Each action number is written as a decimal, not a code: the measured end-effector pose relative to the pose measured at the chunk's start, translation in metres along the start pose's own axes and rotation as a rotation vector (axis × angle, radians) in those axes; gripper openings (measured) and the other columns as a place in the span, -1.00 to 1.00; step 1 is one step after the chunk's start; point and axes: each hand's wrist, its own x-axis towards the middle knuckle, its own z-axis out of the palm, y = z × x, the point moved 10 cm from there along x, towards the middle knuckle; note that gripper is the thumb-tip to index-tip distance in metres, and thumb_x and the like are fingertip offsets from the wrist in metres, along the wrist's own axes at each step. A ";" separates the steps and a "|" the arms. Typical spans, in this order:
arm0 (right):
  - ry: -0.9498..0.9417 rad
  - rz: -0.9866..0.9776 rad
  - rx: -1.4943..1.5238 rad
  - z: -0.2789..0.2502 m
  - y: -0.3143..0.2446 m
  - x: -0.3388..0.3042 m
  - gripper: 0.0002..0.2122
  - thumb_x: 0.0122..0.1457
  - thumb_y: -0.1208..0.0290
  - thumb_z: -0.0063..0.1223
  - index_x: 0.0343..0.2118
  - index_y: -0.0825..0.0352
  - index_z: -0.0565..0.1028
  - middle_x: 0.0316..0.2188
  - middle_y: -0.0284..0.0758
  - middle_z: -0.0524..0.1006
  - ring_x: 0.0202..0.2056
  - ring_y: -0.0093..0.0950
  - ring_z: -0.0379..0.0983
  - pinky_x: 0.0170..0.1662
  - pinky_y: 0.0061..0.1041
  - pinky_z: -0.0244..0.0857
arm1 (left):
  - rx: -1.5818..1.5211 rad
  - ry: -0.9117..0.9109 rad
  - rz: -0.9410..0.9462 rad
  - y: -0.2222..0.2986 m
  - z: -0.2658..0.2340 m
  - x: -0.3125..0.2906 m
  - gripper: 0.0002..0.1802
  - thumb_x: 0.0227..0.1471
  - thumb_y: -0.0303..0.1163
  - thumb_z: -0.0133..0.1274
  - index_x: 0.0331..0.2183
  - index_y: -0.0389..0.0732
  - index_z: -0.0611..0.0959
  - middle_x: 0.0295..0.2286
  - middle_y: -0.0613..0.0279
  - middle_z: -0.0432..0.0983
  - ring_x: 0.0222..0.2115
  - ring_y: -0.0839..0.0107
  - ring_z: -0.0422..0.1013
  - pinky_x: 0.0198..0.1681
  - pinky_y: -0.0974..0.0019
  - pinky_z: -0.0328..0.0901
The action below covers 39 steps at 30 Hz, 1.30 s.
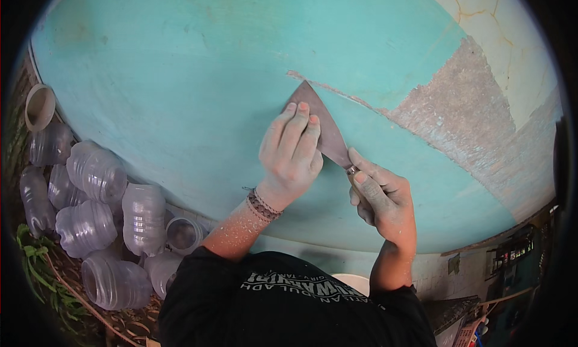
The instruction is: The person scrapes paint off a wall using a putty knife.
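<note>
A paint scraper [330, 133] with a broad triangular metal blade rests against a turquoise painted wall [198, 106]. My right hand [386, 199] is closed around its handle, thumb on top. The fingers of my left hand [290, 151] are held together and press on the blade from the left. One corner of the blade touches the end of a thin scraped line [343, 93]. That line runs right into a wide bare patch [475, 100] of rough grey-pink surface. Pale dust coats both hands, and a braided bracelet [263, 206] circles my left wrist.
Several clear plastic bottles [144, 217] lie piled at the lower left, with a round pale container [40, 107] above them and green plants [48, 281] beside them. Cracks [475, 13] mark the pale wall section at upper right. A white bucket-like rim [352, 282] shows beside my body.
</note>
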 end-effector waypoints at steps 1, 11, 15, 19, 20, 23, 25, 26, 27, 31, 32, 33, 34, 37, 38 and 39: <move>-0.017 0.001 -0.005 0.003 -0.001 0.001 -0.68 0.29 0.41 -0.04 0.08 0.34 0.46 -0.62 -0.51 0.37 -0.65 -0.77 0.14 -0.59 -0.72 0.07 | -0.008 0.005 -0.084 -0.009 -0.002 0.001 -0.74 -0.29 -0.79 0.06 -0.41 -0.37 0.57 -0.34 0.00 0.53 -0.29 0.06 0.48 -0.21 0.14 0.45; 0.009 0.088 -0.086 0.005 0.007 0.006 -0.67 0.28 0.39 -0.03 0.08 0.36 0.45 -0.58 -0.50 0.37 -0.57 -0.72 0.24 -0.51 -0.69 0.17 | 0.017 0.031 -0.090 -0.024 -0.008 -0.008 -0.73 -0.31 -0.79 0.05 -0.41 -0.37 0.59 -0.33 0.00 0.54 -0.27 0.03 0.49 -0.21 0.16 0.44; -0.070 -0.101 -0.020 0.015 -0.014 0.005 -0.67 0.28 0.42 -0.03 0.08 0.36 0.45 -0.58 -0.51 0.37 -0.57 -0.73 0.25 -0.51 -0.70 0.17 | 0.047 0.043 -0.175 -0.029 -0.013 -0.003 -0.74 -0.27 -0.77 0.03 -0.39 -0.38 0.59 -0.33 0.00 0.53 -0.26 0.02 0.49 -0.20 0.15 0.44; -0.048 -0.033 -0.024 0.011 -0.010 0.004 -0.68 0.28 0.45 -0.04 0.08 0.36 0.45 -0.56 -0.50 0.39 -0.54 -0.72 0.28 -0.48 -0.68 0.22 | 0.044 -0.016 -0.112 -0.015 -0.007 0.003 -0.73 -0.25 -0.77 0.01 -0.38 -0.38 0.59 -0.33 0.00 0.53 -0.27 0.03 0.49 -0.20 0.14 0.44; 0.020 0.099 -0.062 0.003 0.003 0.003 -0.68 0.27 0.46 -0.04 0.08 0.36 0.45 -0.54 -0.50 0.40 -0.53 -0.71 0.29 -0.46 -0.66 0.23 | 0.040 -0.025 -0.069 -0.010 -0.005 0.003 -0.73 -0.25 -0.77 0.01 -0.38 -0.38 0.59 -0.33 0.01 0.53 -0.27 0.04 0.50 -0.20 0.15 0.44; -0.001 -0.005 -0.066 0.003 -0.004 0.002 -0.68 0.27 0.46 -0.04 0.08 0.35 0.45 -0.52 -0.48 0.42 -0.52 -0.71 0.29 -0.47 -0.66 0.23 | -0.006 -0.025 -0.086 -0.012 -0.003 -0.002 -0.74 -0.25 -0.76 0.04 -0.37 -0.37 0.58 -0.34 0.02 0.53 -0.27 0.05 0.50 -0.21 0.16 0.43; -0.047 -0.093 -0.052 0.009 -0.008 0.003 -0.67 0.27 0.45 -0.04 0.08 0.34 0.45 -0.52 -0.49 0.43 -0.52 -0.72 0.28 -0.47 -0.67 0.21 | 0.050 0.019 -0.149 -0.022 -0.007 -0.006 -0.71 -0.28 -0.72 0.01 -0.35 -0.41 0.57 -0.30 -0.03 0.51 -0.25 -0.01 0.48 -0.16 0.10 0.45; -0.132 -0.154 -0.022 0.017 -0.013 0.002 -0.67 0.28 0.44 -0.04 0.09 0.34 0.45 -0.52 -0.50 0.43 -0.52 -0.73 0.28 -0.47 -0.68 0.20 | 0.046 0.016 -0.060 -0.015 -0.006 -0.007 -0.71 -0.28 -0.72 0.01 -0.35 -0.41 0.57 -0.30 -0.03 0.51 -0.25 -0.01 0.48 -0.16 0.10 0.45; -0.065 -0.131 -0.066 0.011 -0.008 0.003 -0.67 0.28 0.44 -0.04 0.09 0.34 0.45 -0.52 -0.50 0.43 -0.52 -0.73 0.28 -0.47 -0.68 0.20 | 0.040 -0.002 -0.066 -0.017 -0.005 -0.007 -0.70 -0.29 -0.72 0.01 -0.35 -0.41 0.58 -0.30 -0.03 0.51 -0.26 -0.01 0.48 -0.17 0.10 0.45; -0.063 -0.092 -0.058 0.010 -0.004 0.006 -0.67 0.28 0.41 -0.04 0.08 0.35 0.45 -0.52 -0.48 0.43 -0.53 -0.71 0.28 -0.46 -0.67 0.21 | 0.072 -0.048 0.024 -0.009 -0.002 -0.006 -0.78 -0.26 -0.76 0.05 -0.43 -0.35 0.57 -0.36 0.05 0.52 -0.28 0.06 0.50 -0.23 0.14 0.43; 0.008 -0.036 -0.092 0.003 -0.001 0.007 -0.67 0.28 0.39 -0.04 0.08 0.36 0.45 -0.53 -0.48 0.43 -0.53 -0.70 0.28 -0.46 -0.67 0.21 | 0.041 -0.042 -0.004 -0.012 -0.002 -0.004 -0.77 -0.28 -0.76 0.05 -0.43 -0.36 0.57 -0.35 0.05 0.52 -0.28 0.06 0.50 -0.24 0.15 0.43; -0.057 -0.070 -0.064 0.009 -0.006 0.008 -0.67 0.28 0.39 -0.04 0.08 0.36 0.45 -0.53 -0.48 0.43 -0.53 -0.70 0.28 -0.46 -0.67 0.21 | 0.028 -0.022 -0.079 -0.019 -0.004 -0.003 -0.77 -0.28 -0.76 0.05 -0.43 -0.36 0.57 -0.35 0.05 0.52 -0.28 0.06 0.50 -0.24 0.15 0.43; -0.069 -0.098 -0.085 0.011 -0.012 0.008 -0.67 0.29 0.39 -0.04 0.08 0.36 0.45 -0.53 -0.47 0.42 -0.53 -0.71 0.28 -0.47 -0.67 0.21 | 0.068 0.005 -0.077 -0.019 -0.007 -0.001 -0.75 -0.29 -0.76 0.04 -0.41 -0.37 0.57 -0.34 0.04 0.52 -0.27 0.06 0.50 -0.23 0.15 0.43; -0.068 -0.122 -0.101 0.011 -0.023 0.008 -0.67 0.28 0.39 -0.03 0.07 0.36 0.46 -0.55 -0.48 0.41 -0.54 -0.71 0.28 -0.49 -0.67 0.20 | 0.090 0.008 -0.069 -0.018 -0.007 0.003 -0.72 -0.31 -0.77 0.04 -0.39 -0.38 0.58 -0.34 0.03 0.53 -0.27 0.05 0.49 -0.22 0.16 0.43; -0.088 -0.095 -0.113 0.012 -0.023 0.007 -0.68 0.28 0.39 -0.03 0.06 0.37 0.46 -0.56 -0.48 0.40 -0.54 -0.72 0.28 -0.49 -0.67 0.20 | 0.063 0.004 -0.087 -0.019 -0.007 0.003 -0.71 -0.32 -0.77 0.05 -0.39 -0.38 0.58 -0.33 0.03 0.53 -0.28 0.06 0.49 -0.22 0.17 0.44; -0.066 -0.122 -0.104 0.010 -0.027 0.006 -0.68 0.28 0.39 -0.03 0.06 0.37 0.46 -0.56 -0.48 0.40 -0.54 -0.72 0.28 -0.49 -0.67 0.20 | 0.082 -0.008 -0.070 -0.017 -0.007 0.004 -0.71 -0.32 -0.77 0.05 -0.39 -0.38 0.58 -0.33 0.03 0.53 -0.28 0.06 0.49 -0.22 0.17 0.44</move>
